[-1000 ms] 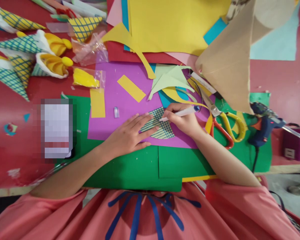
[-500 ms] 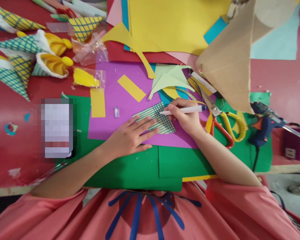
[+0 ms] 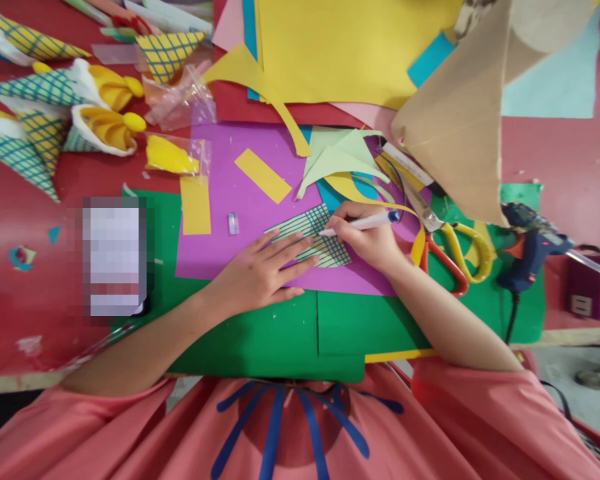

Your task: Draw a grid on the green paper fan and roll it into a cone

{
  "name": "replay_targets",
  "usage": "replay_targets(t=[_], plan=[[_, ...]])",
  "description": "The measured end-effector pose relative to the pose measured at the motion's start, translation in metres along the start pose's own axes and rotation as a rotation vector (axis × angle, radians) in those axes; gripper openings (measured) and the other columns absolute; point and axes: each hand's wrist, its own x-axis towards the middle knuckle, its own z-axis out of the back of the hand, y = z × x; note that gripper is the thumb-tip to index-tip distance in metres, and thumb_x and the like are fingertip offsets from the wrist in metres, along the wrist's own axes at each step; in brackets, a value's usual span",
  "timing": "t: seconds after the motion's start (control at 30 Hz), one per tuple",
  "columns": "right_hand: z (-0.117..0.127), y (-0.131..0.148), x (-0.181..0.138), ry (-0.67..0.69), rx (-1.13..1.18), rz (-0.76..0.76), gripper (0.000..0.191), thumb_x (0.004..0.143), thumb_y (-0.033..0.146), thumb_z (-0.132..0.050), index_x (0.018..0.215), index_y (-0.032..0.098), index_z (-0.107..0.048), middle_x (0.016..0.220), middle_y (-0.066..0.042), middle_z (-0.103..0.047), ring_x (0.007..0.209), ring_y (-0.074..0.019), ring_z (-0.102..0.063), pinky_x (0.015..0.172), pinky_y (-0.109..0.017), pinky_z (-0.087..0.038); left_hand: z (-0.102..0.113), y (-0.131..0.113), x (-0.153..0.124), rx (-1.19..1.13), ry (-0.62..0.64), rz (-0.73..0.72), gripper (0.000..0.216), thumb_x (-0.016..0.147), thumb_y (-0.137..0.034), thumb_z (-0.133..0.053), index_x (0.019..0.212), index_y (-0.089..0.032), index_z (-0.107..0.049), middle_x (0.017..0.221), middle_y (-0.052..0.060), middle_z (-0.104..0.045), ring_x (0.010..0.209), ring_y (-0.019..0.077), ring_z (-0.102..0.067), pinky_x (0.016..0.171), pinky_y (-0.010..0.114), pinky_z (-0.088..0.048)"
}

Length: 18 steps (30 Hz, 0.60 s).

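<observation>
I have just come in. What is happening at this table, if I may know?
A person's right hand holds a white, blue-ended marker, its tip at a pale green, wedge-shaped flat piece. The left hand rests spread over the piece's left part. Dark blue lines cross into a grid on its right; further left, visible lines run one way only. It lies on a purple sheet.

A pale green piece (image 3: 305,222) and a white marker (image 3: 371,221).
The piece lay flat on the purple sheet (image 3: 215,207), dark-striped left, cross-hatched right; the marker leaned over it, blue end right.
</observation>
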Motion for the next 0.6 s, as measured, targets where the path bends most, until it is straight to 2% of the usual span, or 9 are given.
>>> replay_targets(t=[0.1,0.3,0.6], plan=[[0.0009,-0.0001,0.0000,0.012,0.006,0.002,0.021,0.079,0.017,-0.054,0.058,0.016,-0.056,0.052,0.003,-0.054,0.050,-0.0077,-0.046,0.048,-0.022,-0.033,0.0000,-0.0001,0.0001,0.002,-0.005,-0.005,0.050,0.092,-0.038,-0.050,0.139,-0.023,-0.042,0.147,0.010,-0.041,0.135,0.0266,-0.038,0.111,0.048,-0.032],[0.0024,-0.0013,-0.0005,-0.076,0.088,0.003,0.022,0.081,0.023,-0.057,0.060,0.017,-0.058,0.055,0.003,-0.056,0.052,-0.0087,-0.049,0.052,-0.023,-0.038,-0.0001,0.0018,-0.0001,-0.004,-0.006,0.017,0.051,0.091,-0.036,-0.050,0.139,-0.022,-0.043,0.147,0.010,-0.040,0.136,0.0267,-0.038,0.112,0.048,-0.032],[0.0017,-0.0008,-0.0015,-0.081,0.103,-0.004,0.025,0.083,0.030,-0.060,0.062,0.016,-0.061,0.053,0.002,-0.057,0.050,-0.0085,-0.049,0.050,-0.023,-0.038,-0.0015,0.0050,-0.0014,0.007,-0.009,0.081,0.055,0.091,-0.040,-0.049,0.142,-0.021,-0.038,0.150,0.013,-0.035,0.139,0.0295,-0.033,0.112,0.049,-0.030]])
